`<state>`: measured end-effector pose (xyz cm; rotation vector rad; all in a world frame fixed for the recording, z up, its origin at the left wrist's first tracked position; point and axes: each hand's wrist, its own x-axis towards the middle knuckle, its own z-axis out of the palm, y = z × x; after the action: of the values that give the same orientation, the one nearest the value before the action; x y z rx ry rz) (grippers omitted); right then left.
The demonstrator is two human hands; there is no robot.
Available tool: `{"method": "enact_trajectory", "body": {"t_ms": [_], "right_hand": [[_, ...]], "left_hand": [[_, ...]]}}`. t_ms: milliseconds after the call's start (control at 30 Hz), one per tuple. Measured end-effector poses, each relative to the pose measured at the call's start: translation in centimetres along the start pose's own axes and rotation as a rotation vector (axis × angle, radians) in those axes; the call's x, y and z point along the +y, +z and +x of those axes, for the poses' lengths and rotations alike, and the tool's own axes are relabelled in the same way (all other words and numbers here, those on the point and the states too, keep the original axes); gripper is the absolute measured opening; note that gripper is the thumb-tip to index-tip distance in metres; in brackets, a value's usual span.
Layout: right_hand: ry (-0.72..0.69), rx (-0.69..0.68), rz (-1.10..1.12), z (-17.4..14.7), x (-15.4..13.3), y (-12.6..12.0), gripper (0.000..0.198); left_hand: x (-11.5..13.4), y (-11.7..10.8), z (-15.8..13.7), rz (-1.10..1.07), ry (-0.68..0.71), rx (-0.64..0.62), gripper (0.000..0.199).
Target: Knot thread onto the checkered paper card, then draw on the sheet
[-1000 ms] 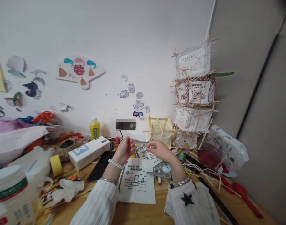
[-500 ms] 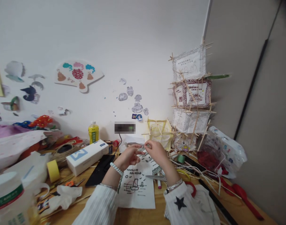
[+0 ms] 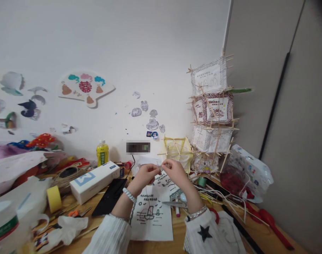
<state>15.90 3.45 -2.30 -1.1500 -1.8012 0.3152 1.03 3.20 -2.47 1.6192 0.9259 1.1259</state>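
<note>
My left hand (image 3: 147,173) and my right hand (image 3: 173,169) are raised above the paper, fingertips close together. Each is closed in a pinch. A fine reddish thread (image 3: 148,197) appears to hang from my left hand over the drawing. What the right fingertips hold is too small to make out. Beneath lies a white paper sheet (image 3: 163,231) with a sailboat drawing and writing, and a second sheet with a hatched border lies behind it. Scissors (image 3: 174,204) lie by my right wrist, partly hidden, with a marker (image 3: 177,211) next to them.
A tall stick-and-paper lantern (image 3: 212,109) stands at the right, beside a yellow frame (image 3: 187,155). To the left are a white box (image 3: 94,181), yellow tape (image 3: 54,198), a drink bottle (image 3: 102,153) and a plastic jar (image 3: 4,225). White cords (image 3: 224,197) and red ribbon (image 3: 274,224) lie right.
My left fingers have closed from a looser, spread pose into a pinch near the right fingertips. The right hand keeps its pinch. The camera view has shifted slightly.
</note>
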Motion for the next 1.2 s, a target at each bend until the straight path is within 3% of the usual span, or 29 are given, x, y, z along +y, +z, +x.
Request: {"method": "enact_trajectory", "body": {"t_ms": [233, 500, 667, 800, 933, 1033, 1200], "right_hand": [[-0.007, 0.005, 0.011, 0.0, 0.3, -1.1, 0.013], [0.005, -0.041, 0.034, -0.2, 0.9, -2.2, 0.013], [0.003, -0.098, 0.013, -0.4, 0.4, -1.7, 0.023], [-0.033, -0.149, 0.002, -0.4, -0.2, -1.0, 0.017], [-0.044, -0.118, -0.079, -0.4, -0.6, -0.6, 0.015], [-0.013, -0.087, -0.123, -0.4, -0.8, -0.3, 0.014], [0.059, -0.029, -0.026, 0.0, -0.5, 0.6, 0.016]], "left_hand": [[0.0, -0.1, 0.0, -0.105, -0.038, 0.072, 0.024], [0.2, -0.4, -0.1, -0.249, 0.017, 0.147, 0.028], [0.3, 0.1, 0.0, -0.175, -0.008, 0.079, 0.033], [0.4, 0.2, 0.1, -0.008, -0.030, 0.054, 0.027], [-0.3, -0.1, 0.7, 0.106, 0.120, 0.123, 0.010], [-1.1, -0.2, 1.3, 0.080, 0.213, 0.134, 0.010], [-2.0, 0.7, 1.6, -0.073, 0.123, 0.144, 0.016]]}}
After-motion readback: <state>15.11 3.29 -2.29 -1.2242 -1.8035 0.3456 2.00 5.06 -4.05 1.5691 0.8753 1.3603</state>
